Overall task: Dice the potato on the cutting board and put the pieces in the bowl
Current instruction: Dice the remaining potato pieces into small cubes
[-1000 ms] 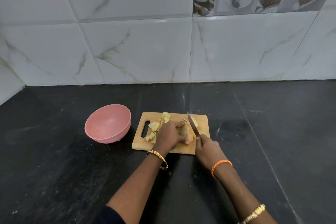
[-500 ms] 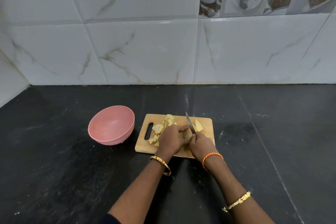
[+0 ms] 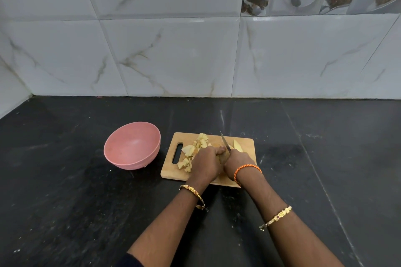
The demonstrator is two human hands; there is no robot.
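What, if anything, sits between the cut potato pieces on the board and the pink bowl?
Nothing visible. The potato pieces lie on the cutting board, handle end, and only bare counter separates it from the empty bowl.

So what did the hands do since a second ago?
The right hand slid its knife in toward the left hand, so the two hands now sit close together over the potato being cut. Nothing was picked up or let go. The pink bowl, cutting board and pile of cut pieces stayed put.

pink bowl (image 3: 132,145), black counter (image 3: 65,201), white marbled tiles (image 3: 173,56).
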